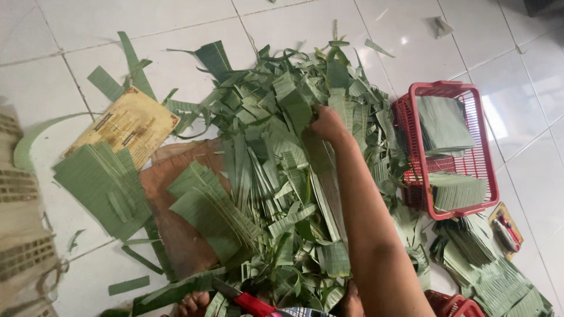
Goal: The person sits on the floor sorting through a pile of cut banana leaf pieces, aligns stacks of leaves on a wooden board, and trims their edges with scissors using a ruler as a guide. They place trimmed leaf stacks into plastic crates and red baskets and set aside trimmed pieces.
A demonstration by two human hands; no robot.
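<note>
1. The floor [176, 23] is laid with large glossy white tiles with thin grey grout lines; daylight glares off the tiles at the upper right.
2. A big loose heap of cut green leaf strips [282, 158] covers the middle of the floor, with stray strips scattered toward the upper left.
3. One arm reaches from the lower edge up into the heap; which arm it is I cannot tell for sure, though it reads as the right hand [328, 124]. Its fingers are buried among the strips near the top of the heap, curled on a strip there; how far they are closed cannot be told.
4. The other hand does not show clearly.
5. To the left, two neat stacks of trimmed leaf sheets [103, 185] lie on a brown board [176, 235], beside a yellowish printed card [132, 120].
6. To the right stands a red plastic basket [443, 88] holding folded leaf sheets; more stacks [487, 264] lie on the tiles below it.
7. A small carded tool with red handles [505, 230] rests just beside those stacks.
8. A red-handled blade [249, 302] lies at the bottom edge, near bare toes [194, 302].
9. A woven sack [20, 235] fills the left edge.
</note>
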